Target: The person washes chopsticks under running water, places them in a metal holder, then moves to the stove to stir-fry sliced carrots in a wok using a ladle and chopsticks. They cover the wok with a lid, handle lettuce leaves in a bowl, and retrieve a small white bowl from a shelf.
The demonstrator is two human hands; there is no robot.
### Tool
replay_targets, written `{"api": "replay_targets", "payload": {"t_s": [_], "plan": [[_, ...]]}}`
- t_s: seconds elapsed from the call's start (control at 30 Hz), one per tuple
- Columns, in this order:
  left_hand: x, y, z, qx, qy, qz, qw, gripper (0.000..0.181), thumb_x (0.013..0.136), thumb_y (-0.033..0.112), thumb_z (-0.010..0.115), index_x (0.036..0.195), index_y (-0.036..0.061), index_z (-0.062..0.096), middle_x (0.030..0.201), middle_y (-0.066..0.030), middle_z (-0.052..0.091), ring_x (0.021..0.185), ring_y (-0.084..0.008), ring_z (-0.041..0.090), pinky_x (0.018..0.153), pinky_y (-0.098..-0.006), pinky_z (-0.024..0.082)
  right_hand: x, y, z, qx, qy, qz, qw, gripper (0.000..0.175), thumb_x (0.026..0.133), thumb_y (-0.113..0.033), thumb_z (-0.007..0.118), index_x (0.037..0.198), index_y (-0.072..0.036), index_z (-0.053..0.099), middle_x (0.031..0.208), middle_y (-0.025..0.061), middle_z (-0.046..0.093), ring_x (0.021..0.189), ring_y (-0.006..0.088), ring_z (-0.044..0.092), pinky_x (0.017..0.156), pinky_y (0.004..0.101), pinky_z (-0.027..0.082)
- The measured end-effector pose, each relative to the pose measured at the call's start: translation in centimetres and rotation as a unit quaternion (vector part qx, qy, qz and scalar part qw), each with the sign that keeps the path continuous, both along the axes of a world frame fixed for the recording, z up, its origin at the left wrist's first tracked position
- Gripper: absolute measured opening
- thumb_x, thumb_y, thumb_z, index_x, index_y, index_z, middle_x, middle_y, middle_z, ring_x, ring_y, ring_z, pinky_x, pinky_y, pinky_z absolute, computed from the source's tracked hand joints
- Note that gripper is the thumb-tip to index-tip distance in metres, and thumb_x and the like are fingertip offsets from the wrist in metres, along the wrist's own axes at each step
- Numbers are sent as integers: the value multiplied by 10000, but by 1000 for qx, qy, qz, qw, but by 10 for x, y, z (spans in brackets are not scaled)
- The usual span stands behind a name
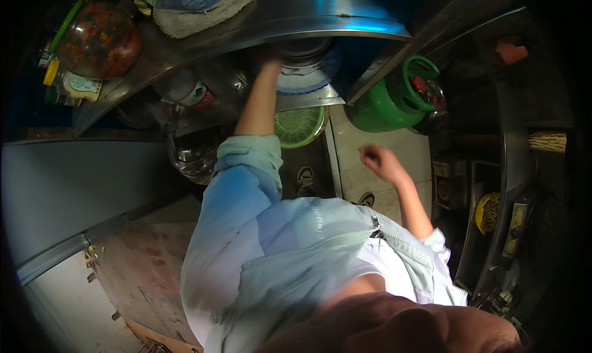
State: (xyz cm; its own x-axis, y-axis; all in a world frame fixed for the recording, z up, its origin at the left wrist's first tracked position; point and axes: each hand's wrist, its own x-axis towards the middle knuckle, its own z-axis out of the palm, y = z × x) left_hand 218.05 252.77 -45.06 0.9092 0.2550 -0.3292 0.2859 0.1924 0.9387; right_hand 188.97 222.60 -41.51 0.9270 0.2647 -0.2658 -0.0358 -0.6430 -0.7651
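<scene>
My left hand (267,56) reaches under the steel counter (296,22) onto a lower shelf. Shadow hides its fingers, so I cannot tell whether they hold anything. Right beside it are stacked round dishes (307,47) above a white plate with a blue-patterned rim (300,85). To its left lies a clear plastic bottle (199,94) with a red and white label. My right hand (383,164) hangs in the air over the tiled floor, slightly blurred, its fingers curled with nothing visible in them. A green plastic basket (300,128) sits below the shelf, between my two arms.
A green gas cylinder (391,100) stands to the right beside the counter's leg. On the counter are a jar of red food (99,40), a yellow-capped jar (74,82) and a towel (203,13). Dark shelving (502,168) with a yellow perforated bowl (488,212) lines the right side.
</scene>
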Motion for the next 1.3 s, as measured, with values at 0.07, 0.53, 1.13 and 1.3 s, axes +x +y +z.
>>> {"api": "replay_targets", "payload": {"t_s": [0.07, 0.53, 1.13, 1.3], "plan": [[-7, -1, -1, -50, 6, 7, 999, 453, 889, 242, 566, 1293, 157, 381, 1064, -92, 522, 791, -209, 532, 629, -333, 491, 63, 34, -2, 85, -27, -13, 996, 363, 844, -234, 647, 1120, -8, 576, 871, 132, 635, 757, 191, 600, 698, 312, 481], [-30, 4, -2, -165, 6, -45, 985, 439, 862, 184, 582, 1262, 111, 417, 1026, -125, 567, 777, -238, 577, 540, -352, 483, 224, 133, -4, 374, 119, -281, 876, 354, 953, -198, 376, 1009, 128, 501, 847, 245, 628, 724, 325, 649, 663, 381, 572], [-270, 19, -6, -380, 87, -129, 912, 520, 789, 49, 567, 1287, 21, 421, 1197, -152, 530, 1077, -306, 561, 866, -479, 490, 25, 102, 23, 320, 107, -218, 916, 887, 679, 43, 602, 1441, -108, 175, 1218, 93, 515, 927, 193, 593, 627, 305, 540], [-253, 15, 2, -388, 50, -104, 914, 562, 754, -6, 575, 1293, 9, 416, 1212, -156, 524, 1105, -318, 540, 919, -465, 461, 27, 111, 17, 229, -108, -198, 947, 869, 705, 18, 623, 1421, -10, 132, 1281, 144, 459, 1082, 229, 527, 856, 304, 471]]}}
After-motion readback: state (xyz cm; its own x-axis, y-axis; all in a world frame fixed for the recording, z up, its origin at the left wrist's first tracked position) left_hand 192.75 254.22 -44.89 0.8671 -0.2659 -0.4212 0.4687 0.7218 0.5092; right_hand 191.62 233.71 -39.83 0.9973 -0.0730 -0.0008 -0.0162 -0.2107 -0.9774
